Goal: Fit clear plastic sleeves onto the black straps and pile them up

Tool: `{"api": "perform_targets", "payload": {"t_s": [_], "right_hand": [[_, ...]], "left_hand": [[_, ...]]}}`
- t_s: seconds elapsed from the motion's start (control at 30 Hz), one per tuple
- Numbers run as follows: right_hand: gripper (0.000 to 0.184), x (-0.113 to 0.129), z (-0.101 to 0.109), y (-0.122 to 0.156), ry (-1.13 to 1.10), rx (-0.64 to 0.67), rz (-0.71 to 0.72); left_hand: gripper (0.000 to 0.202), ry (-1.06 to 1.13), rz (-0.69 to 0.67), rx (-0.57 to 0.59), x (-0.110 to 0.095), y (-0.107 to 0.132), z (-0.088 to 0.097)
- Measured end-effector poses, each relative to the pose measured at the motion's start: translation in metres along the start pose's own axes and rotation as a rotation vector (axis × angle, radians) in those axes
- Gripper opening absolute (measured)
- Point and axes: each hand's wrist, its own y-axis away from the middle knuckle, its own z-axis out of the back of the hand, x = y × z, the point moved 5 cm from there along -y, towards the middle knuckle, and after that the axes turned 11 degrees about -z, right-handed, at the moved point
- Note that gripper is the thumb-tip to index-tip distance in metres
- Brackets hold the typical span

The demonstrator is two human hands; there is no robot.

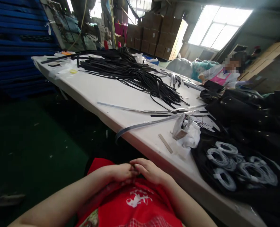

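My left hand [124, 172] and my right hand [148, 171] meet in front of my waist, just above a red apron [123, 205] with a white print. Their fingers are bent in and touch one another at the tips. Whatever may be between them is hidden. Both hands are apart from the white table [140, 140], whose near edge runs just beyond them. Nearest on the tabletop lie a thin flat strip [165, 143], a clear plastic bag with a small box [181, 127] and crumpled white plastic [192, 135].
A big heap of black straps [130, 69] covers the table's far side. A grey strip [130, 127] hangs over the near edge. Clear coiled rolls [218, 156] lie on black bags [255, 110] at right. Another person [220, 74] works behind them. Blue pallets [19, 41] stand left.
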Motion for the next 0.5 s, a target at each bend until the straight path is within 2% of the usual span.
{"api": "perform_targets", "payload": {"t_s": [0.07,0.1,0.17,0.23,0.3,0.37,0.43,0.5], "right_hand": [[0.032,0.009,0.000,0.003,-0.075,0.125,0.057],[0.033,0.006,0.001,0.004,-0.109,0.149,0.026],[0.035,-0.008,0.008,0.005,-0.169,0.114,-0.053],[0.036,-0.023,0.019,0.005,-0.212,0.042,-0.089],[0.036,-0.036,0.031,0.004,-0.228,0.008,-0.097],[0.033,-0.041,0.044,0.003,-0.217,0.005,-0.075],[0.031,-0.039,0.050,0.002,-0.192,0.014,-0.024],[0.047,-0.029,0.043,0.003,-0.176,0.026,0.012]], "left_hand": [[0.045,-0.008,-0.048,0.022,-0.010,-0.006,0.006],[0.040,0.022,-0.070,0.032,-0.012,-0.006,0.009],[0.034,0.140,-0.048,0.097,-0.009,-0.001,0.016],[0.035,0.291,0.003,0.250,-0.001,0.013,0.017],[0.038,0.404,0.042,0.353,0.006,0.029,0.017],[0.041,0.483,0.052,0.336,0.007,0.042,0.018],[0.045,0.574,0.015,0.261,-0.002,0.048,0.020],[0.047,0.671,-0.084,0.146,-0.020,0.048,0.026]]}}
